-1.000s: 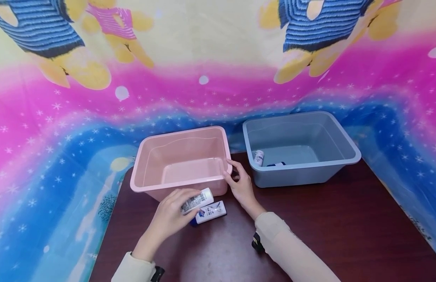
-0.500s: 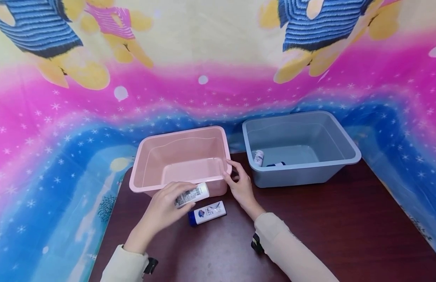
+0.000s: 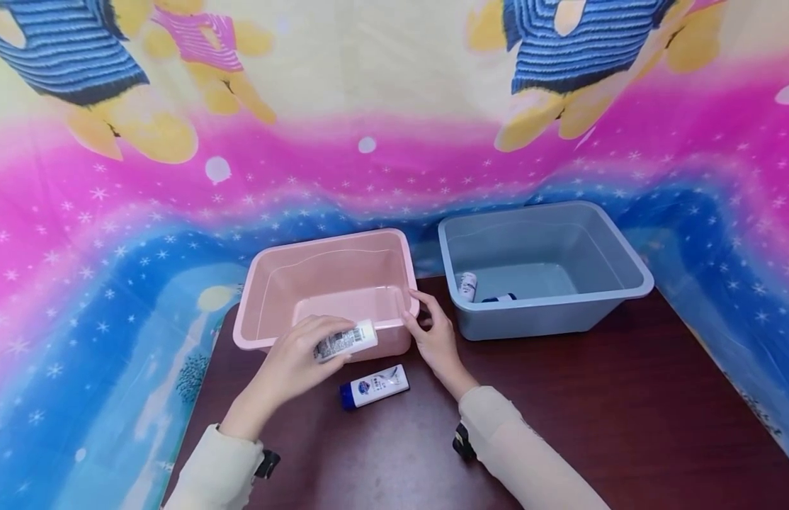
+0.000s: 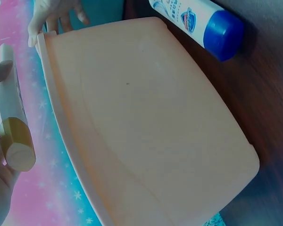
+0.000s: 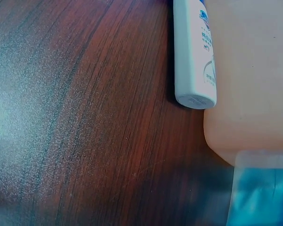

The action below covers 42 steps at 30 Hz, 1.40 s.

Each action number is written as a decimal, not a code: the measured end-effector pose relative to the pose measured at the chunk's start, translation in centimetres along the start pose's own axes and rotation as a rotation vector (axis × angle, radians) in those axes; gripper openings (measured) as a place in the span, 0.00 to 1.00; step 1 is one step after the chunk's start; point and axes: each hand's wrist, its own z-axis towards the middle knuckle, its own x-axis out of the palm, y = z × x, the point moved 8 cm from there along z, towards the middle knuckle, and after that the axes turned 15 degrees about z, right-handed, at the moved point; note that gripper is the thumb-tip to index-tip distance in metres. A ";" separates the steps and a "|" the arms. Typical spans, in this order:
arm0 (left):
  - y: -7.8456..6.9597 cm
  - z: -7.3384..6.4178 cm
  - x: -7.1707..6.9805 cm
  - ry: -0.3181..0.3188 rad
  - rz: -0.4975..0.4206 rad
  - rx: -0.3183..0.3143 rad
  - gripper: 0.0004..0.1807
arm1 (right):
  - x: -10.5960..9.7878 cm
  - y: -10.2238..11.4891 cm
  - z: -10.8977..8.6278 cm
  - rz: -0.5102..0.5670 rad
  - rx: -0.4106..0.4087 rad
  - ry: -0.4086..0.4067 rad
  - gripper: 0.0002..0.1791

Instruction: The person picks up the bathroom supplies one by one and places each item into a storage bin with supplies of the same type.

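My left hand (image 3: 299, 358) grips a small white bottle (image 3: 348, 340) in front of the pink plastic bin (image 3: 394, 343), level with its front rim. In the left wrist view the held bottle (image 4: 12, 94) has a gold-brown cap. My right hand (image 3: 438, 340) pinches the bin's rim at its front right corner. Below the left hand, on the table, lies another white bottle with a blue cap (image 3: 375, 387), apart from both hands. The right wrist view shows this lying bottle (image 5: 192, 56) beside the bin, with its blue cap cut off at the top edge.
A blue-grey bin (image 3: 535, 320) stands to the right, with a white cylindrical container (image 3: 468, 286) and a partly hidden blue and white item (image 3: 499, 297) inside. The dark wood table (image 3: 560, 397) is edged by a patterned cloth (image 3: 369, 184) behind and at the sides.
My left hand has lifted the held bottle up and slightly left, away from the bottle on the table and towards the pink bin's rim. My right hand stays on the rim.
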 end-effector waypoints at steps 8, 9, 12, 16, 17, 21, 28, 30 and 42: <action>1.1 0.9 -0.3 -0.005 -0.043 -0.010 0.27 | 0.1 0.1 0.0 0.018 0.008 -0.009 0.25; 1.3 1.1 -0.3 -0.006 -0.049 -0.017 0.27 | 0.0 0.1 0.0 0.013 0.007 -0.009 0.25; 1.7 1.4 -0.2 0.007 -0.065 -0.047 0.27 | 0.0 0.0 0.0 -0.002 -0.002 -0.008 0.24; 2.2 1.8 0.0 0.025 -0.076 -0.068 0.27 | -0.1 -0.1 0.0 -0.021 -0.006 -0.002 0.24; 2.2 1.9 0.0 0.026 -0.078 -0.065 0.27 | -0.1 0.0 0.0 -0.022 -0.006 0.002 0.23; 2.6 2.3 0.0 0.022 -0.076 -0.052 0.26 | -0.1 -0.2 0.1 -0.029 0.001 0.010 0.23; 3.6 2.9 0.1 0.042 -0.068 -0.077 0.26 | -0.2 -0.2 0.0 -0.035 0.010 0.009 0.23; 3.9 3.1 0.1 0.043 -0.063 -0.080 0.26 | -0.2 -0.1 0.0 -0.034 0.008 0.012 0.23; 5.2 3.9 0.7 0.065 -0.072 -0.128 0.26 | 0.0 0.0 0.0 -0.037 0.002 0.015 0.24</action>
